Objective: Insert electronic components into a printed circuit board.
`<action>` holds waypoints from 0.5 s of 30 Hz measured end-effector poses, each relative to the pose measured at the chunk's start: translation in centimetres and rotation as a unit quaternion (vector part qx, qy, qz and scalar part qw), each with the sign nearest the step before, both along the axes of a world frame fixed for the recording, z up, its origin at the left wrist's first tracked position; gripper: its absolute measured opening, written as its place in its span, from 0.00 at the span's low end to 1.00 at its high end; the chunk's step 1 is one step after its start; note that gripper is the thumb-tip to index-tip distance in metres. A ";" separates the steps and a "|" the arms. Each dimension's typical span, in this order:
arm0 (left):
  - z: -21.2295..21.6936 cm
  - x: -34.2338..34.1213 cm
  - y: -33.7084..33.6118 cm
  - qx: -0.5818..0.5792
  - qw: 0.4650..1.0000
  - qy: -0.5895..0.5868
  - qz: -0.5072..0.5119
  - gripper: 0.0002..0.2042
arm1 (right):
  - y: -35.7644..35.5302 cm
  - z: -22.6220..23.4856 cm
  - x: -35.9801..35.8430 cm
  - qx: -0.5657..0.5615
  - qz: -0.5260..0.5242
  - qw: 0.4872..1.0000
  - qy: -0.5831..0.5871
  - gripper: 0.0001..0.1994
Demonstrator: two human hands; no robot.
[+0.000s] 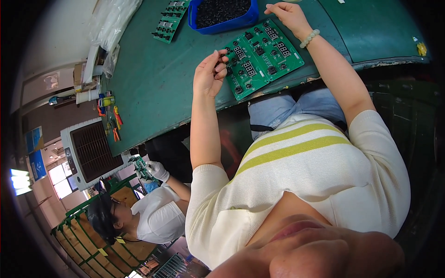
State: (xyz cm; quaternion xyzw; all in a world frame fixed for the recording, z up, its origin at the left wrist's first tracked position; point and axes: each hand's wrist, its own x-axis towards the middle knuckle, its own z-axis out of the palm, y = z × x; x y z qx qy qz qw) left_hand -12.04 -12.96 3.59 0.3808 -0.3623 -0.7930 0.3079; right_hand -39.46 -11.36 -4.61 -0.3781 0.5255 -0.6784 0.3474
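One head-worn fisheye view looks steeply down, close over the green worktable (153, 92).

My table top (153, 88) is dark green, the circuit board (262, 55) a brighter green with black parts. The bin (222, 23) is blue, full of black bits. My sweater (296, 185) is cream with yellow-green stripes, and my bracelet (309, 38) pale.

Glossy green circuit board (262, 55) on matt green table mat (153, 88); shiny blue plastic bin (222, 24)
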 end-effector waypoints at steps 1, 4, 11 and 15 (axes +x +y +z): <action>0.1 -0.2 0.0 0.001 1.000 0.000 -0.001 0.07 | 0.0 0.0 -0.1 0.012 -0.005 1.000 0.017 0.11; 0.1 -0.1 0.0 -0.039 0.998 -0.040 -0.011 0.05 | 0.0 0.0 0.0 0.001 -0.006 1.000 0.015 0.11; -0.4 -0.2 0.2 -0.095 0.990 -0.106 0.003 0.05 | -0.1 -0.5 -0.1 0.005 0.003 1.000 0.019 0.11; -1.2 -0.9 0.9 -0.345 0.887 -0.306 -0.027 0.06 | 0.0 -0.1 0.0 0.014 0.010 1.000 0.016 0.12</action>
